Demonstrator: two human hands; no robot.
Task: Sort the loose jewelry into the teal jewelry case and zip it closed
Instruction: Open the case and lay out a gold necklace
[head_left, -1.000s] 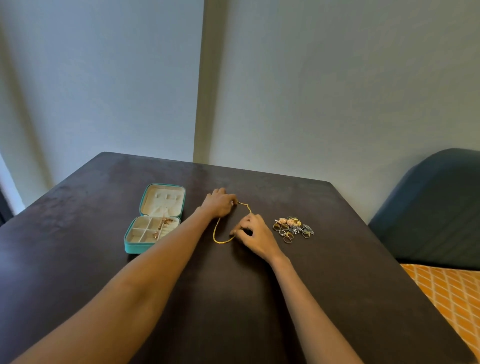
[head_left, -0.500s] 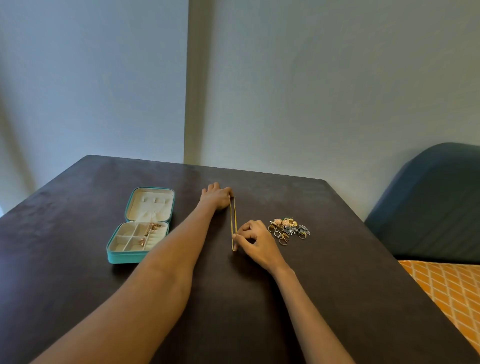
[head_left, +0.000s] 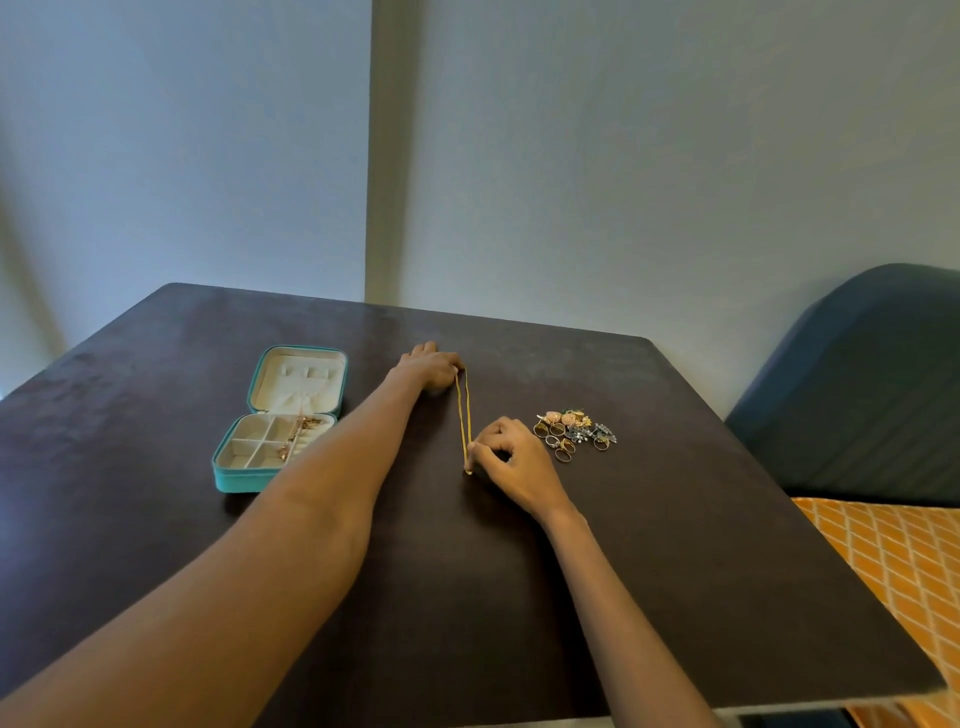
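This looks like a home room: a dark table (head_left: 519, 597) stands against plain pale walls (head_left: 623, 156), with a blue upholstered chair (head_left: 857, 389) and an orange diamond-patterned fabric (head_left: 893, 561) right of the table.

We see a matt, dark, faintly mottled table (head_left: 571, 597). Chain (head_left: 464, 415) is shiny gold metal. Case (head_left: 236, 480) has a matt teal shell and a soft cream lining. Ring pile (head_left: 574, 432) is glinting metal. Chair (head_left: 872, 395) is ribbed blue cloth.
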